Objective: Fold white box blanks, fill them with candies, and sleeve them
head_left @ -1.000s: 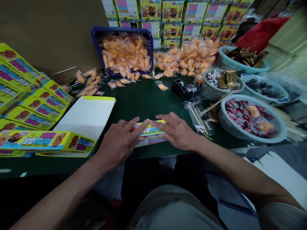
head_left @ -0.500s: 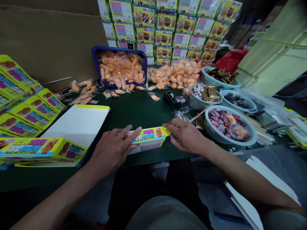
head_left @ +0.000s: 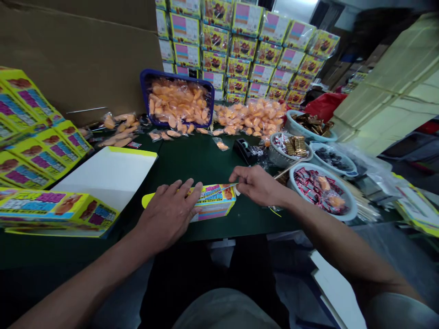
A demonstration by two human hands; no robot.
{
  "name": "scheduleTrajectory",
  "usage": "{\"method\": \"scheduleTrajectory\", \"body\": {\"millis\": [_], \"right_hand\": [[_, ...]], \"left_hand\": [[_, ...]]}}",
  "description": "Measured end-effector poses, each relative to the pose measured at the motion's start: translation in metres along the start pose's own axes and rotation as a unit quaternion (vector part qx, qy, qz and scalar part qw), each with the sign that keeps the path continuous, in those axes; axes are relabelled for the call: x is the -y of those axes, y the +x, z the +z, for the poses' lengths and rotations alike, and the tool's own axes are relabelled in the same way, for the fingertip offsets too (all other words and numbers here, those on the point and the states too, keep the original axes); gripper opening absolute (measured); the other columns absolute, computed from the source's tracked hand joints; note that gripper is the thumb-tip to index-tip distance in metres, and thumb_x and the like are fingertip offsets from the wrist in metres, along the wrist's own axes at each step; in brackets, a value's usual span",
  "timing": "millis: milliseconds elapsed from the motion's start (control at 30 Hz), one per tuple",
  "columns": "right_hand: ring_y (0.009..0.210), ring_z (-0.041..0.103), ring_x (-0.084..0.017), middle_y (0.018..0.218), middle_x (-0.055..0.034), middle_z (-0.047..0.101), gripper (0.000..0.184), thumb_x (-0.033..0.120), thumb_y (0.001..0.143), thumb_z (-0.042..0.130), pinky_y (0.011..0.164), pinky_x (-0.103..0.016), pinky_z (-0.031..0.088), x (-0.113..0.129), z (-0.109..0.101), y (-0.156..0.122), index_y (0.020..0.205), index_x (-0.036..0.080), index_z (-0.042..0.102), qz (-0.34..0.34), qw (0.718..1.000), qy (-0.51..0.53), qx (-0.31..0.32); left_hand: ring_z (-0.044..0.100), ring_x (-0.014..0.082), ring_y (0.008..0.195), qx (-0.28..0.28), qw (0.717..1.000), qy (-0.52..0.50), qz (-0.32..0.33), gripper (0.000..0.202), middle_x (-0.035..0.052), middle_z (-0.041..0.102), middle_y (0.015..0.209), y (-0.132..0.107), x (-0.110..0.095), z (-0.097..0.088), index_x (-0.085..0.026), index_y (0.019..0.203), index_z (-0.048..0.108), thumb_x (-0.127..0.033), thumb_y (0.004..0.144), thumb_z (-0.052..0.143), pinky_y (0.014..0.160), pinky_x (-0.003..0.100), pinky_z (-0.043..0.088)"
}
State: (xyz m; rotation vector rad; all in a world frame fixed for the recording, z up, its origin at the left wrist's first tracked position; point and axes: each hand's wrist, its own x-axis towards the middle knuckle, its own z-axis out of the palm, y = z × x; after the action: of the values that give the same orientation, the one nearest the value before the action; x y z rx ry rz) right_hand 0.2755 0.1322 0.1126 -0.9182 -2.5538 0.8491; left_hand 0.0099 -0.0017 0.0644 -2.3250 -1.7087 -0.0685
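Note:
A small yellow printed carton (head_left: 214, 203) lies on the green table top, with a yellow flap (head_left: 148, 200) sticking out past its left end. My left hand (head_left: 168, 214) presses on the carton's left part, fingers spread, and covers much of that end. My right hand (head_left: 255, 185) is over the carton's right end, its fingertips pinched on a thin pale stick (head_left: 222, 188) that lies across the carton's top. I cannot tell what the stick is made of.
Stacked yellow cartons (head_left: 34, 160) and an open white-lined box (head_left: 109, 176) stand to the left. Ahead are a blue basket (head_left: 176, 75) of orange packets and a tape dispenser (head_left: 244, 151). Bowls of wrapped sweets, including a pale blue one (head_left: 308, 170), stand to the right.
The carton's yellow flap now sticks out to the left, not the right. My right hand now pinches a thin stick above the carton. The whole view has shifted slightly.

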Motion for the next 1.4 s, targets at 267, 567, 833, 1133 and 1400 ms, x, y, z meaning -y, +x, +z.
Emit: {"method": "scheduleTrajectory", "body": {"millis": [267,567,833,1133,1400], "right_hand": [[0.055,0.050,-0.009,0.067,0.0032,0.063,0.012,0.020,0.090,0.063,0.051,-0.022,0.031,-0.004,0.026,-0.011,0.096,0.017,0.073,0.049,0.991,0.103,-0.075],[0.108,0.068,-0.026,0.123,-0.0154,0.070,0.054,0.035,0.106,0.062,0.092,-0.044,0.063,-0.016,0.085,-0.063,0.158,0.024,0.052,-0.088,0.969,-0.103,-0.207],[0.107,0.068,-0.020,0.135,-0.0109,0.065,0.056,0.039,0.106,0.061,0.090,-0.039,0.064,-0.030,0.113,-0.063,0.160,0.034,0.049,-0.044,0.956,0.177,-0.231],[0.103,0.067,-0.020,0.117,-0.0085,0.069,0.038,0.054,0.105,0.059,0.084,-0.033,0.058,-0.008,0.125,-0.050,0.123,0.024,0.073,0.037,0.912,0.263,-0.313],[0.088,0.058,-0.020,0.090,-0.0053,0.061,0.025,0.041,0.106,0.053,0.079,-0.036,0.048,0.009,0.123,-0.029,0.092,0.022,0.060,0.095,0.911,0.094,-0.390]], "left_hand": [[0.056,0.0440,0.139,0.003,1.000,-0.016,-0.010,0.055,0.0209,0.055,0.159,0.002,-0.001,-0.001,-0.020,0.161,0.049,-0.039,0.111,0.037,0.103,0.058,0.048],[0.047,0.0453,0.151,-0.013,1.000,-0.027,0.008,0.059,0.0195,0.051,0.163,0.003,-0.007,0.005,-0.029,0.166,0.043,-0.031,0.108,0.046,0.119,0.064,0.042],[0.051,0.0459,0.148,0.008,0.999,-0.029,0.035,0.065,0.0155,0.049,0.166,0.030,-0.030,-0.001,-0.035,0.169,0.035,-0.023,0.106,0.046,0.114,0.064,0.046],[0.052,0.0474,0.145,0.036,0.997,0.024,0.066,0.077,0.0172,0.043,0.169,0.031,-0.030,-0.001,-0.037,0.171,0.029,-0.016,0.100,0.051,0.108,0.065,0.048],[0.045,0.0473,0.151,0.019,0.999,0.027,0.042,0.075,0.0190,0.041,0.171,0.027,-0.039,0.002,-0.023,0.172,0.028,-0.017,0.100,0.048,0.116,0.066,0.043]]}}
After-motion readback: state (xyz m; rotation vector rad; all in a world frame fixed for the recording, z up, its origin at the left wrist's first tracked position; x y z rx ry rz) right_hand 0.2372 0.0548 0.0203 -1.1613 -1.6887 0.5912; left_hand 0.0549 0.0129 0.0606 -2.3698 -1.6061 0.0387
